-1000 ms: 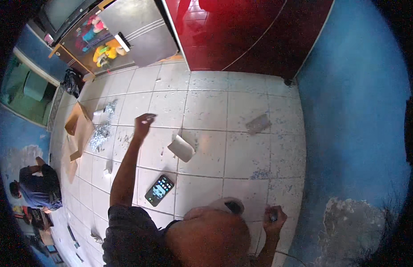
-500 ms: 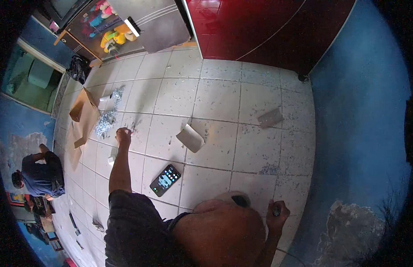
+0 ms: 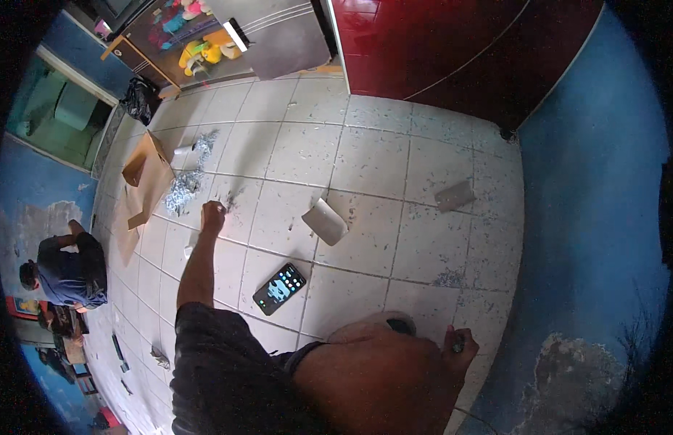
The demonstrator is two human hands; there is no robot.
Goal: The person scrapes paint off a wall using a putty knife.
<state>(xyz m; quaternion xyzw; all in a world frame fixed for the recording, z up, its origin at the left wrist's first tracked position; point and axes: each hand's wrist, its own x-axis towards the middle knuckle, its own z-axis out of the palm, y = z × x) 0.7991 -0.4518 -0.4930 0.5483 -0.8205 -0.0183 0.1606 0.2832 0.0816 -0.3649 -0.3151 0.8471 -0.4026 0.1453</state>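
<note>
On tiled floor (image 3: 354, 293), left hand (image 3: 214, 216) bends fingers beside dark crumbs (image 3: 231, 199), near silvery shreds (image 3: 183, 192); whether they pinch something, we cannot tell. Right hand (image 3: 465, 351) curls around small dark object (image 3: 459, 341). Better we move left fingertips low, gently, so crumbs do not scatter.

To the right of the phone (image 3: 280, 288), a hand could sweep low across the tiles (image 3: 365, 272), between the curled sheet (image 3: 325, 222) just beyond the phone on its right and the bare leg (image 3: 387, 373) on its near right. Farther right of it, the right hand (image 3: 460, 346) and then the blue wall (image 3: 594, 181) block passage. Left of the phone, the left forearm (image 3: 197, 272) stands in the way; beyond that, the cardboard (image 3: 151, 192) forms an obstacle.
</note>
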